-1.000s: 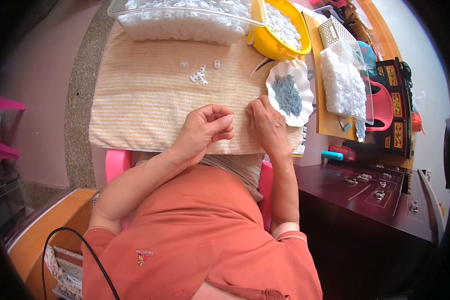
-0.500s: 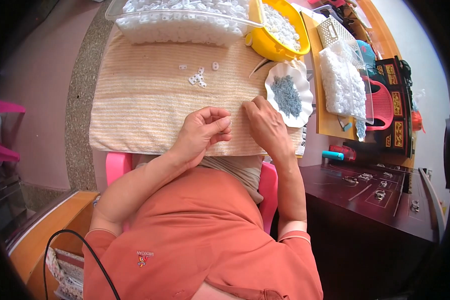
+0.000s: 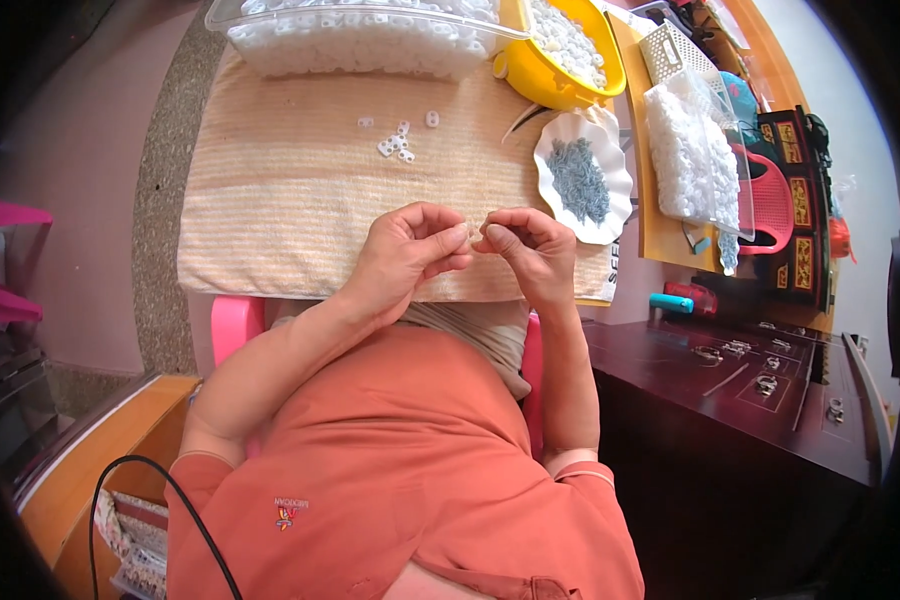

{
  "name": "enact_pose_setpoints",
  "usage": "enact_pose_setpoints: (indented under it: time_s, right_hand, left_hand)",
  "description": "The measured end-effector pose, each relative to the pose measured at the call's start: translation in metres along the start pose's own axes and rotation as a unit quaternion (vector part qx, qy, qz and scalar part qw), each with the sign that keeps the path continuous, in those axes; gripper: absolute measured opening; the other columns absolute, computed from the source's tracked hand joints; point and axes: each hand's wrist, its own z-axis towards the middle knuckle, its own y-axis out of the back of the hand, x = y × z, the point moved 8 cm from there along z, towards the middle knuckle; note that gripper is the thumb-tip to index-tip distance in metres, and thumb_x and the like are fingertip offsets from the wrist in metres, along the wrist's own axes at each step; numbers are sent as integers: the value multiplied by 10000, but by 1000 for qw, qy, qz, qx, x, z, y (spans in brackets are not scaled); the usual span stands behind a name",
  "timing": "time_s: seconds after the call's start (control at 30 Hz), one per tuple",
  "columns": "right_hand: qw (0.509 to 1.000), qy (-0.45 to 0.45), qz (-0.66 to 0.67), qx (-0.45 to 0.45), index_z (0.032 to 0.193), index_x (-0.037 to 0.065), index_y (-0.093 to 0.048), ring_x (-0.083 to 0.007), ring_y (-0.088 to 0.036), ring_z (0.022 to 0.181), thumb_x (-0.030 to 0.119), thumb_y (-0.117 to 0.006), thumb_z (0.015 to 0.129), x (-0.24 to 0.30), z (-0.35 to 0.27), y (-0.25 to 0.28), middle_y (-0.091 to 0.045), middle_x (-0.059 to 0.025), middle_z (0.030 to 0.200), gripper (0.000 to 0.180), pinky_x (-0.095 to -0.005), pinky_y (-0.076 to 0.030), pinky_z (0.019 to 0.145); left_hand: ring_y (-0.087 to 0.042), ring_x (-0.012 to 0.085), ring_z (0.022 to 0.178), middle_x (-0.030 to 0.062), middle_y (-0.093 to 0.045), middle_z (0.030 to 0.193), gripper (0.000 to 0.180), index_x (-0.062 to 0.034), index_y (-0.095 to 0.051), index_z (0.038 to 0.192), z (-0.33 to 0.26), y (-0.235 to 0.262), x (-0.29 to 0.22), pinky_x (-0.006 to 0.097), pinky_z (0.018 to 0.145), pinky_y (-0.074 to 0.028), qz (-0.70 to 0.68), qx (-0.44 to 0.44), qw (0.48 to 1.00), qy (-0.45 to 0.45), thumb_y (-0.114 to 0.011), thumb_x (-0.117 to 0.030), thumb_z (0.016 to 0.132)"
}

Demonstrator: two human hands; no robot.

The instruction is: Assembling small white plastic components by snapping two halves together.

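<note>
I have both hands brought together over the near edge of the beige striped cloth (image 3: 290,200). My left hand (image 3: 410,255) is curled, thumb and forefinger pinched at their tips; my right hand (image 3: 525,245) mirrors it, fingertips meeting the left's just above the cloth. Something tiny and pale seems to sit between the pinched tips, but it is too small for me to say what it is or which hand has it. Farther up the cloth lies a small cluster of white plastic pieces (image 3: 398,140), well apart from my hands. Just beyond my right hand stands a white scalloped dish (image 3: 610,215) holding a heap of small grey metal parts (image 3: 578,180). At the far edge sits a clear tray of white pieces (image 3: 360,40), with a yellow bowl (image 3: 530,80) of more white pieces beside it, and a clear bag of white pieces (image 3: 690,155) off to the right.
</note>
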Motion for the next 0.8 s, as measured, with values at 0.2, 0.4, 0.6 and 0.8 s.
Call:
enact_pose_setpoints:
  time_s: [0.2,0.4,0.6,0.8]
  right_hand:
    - [987,-43,152,9,983,-50,-648,-149,-676,764,0,-663,866,-13,-5,-8,-690,-99,868,128,-270,-577,707]
    - [984,-13,178,12,985,-45,-668,-126,-664,794,-7,-672,858,-16,-4,-12,-692,-85,896,132,-243,-560,709]
    - [990,-6,140,14,991,-44,-679,-102,-644,803,-19,-663,861,-18,-6,-12,-690,-69,903,134,-217,-529,718]
    - [995,9,97,9,997,-42,-679,-94,-637,806,-19,-653,868,-17,-8,-11,-687,-59,901,133,-209,-518,729]
  left_hand:
    - [-650,122,814,66,-660,926,166,11,-608,1058,-1,-2,-1,244,753,-571,-3,-2,1000,0,-629,-47,904]
    - [-655,126,827,83,-669,963,169,27,-622,1060,-1,-2,1,251,763,-576,-1,5,1000,7,-625,-40,905]
    - [-666,139,841,96,-671,971,181,27,-618,1082,-2,-3,1,262,776,-582,0,14,1000,10,-605,-17,907]
    - [-668,142,838,97,-672,970,193,28,-616,1090,-2,-3,1,262,781,-582,5,13,1000,10,-608,-12,901]
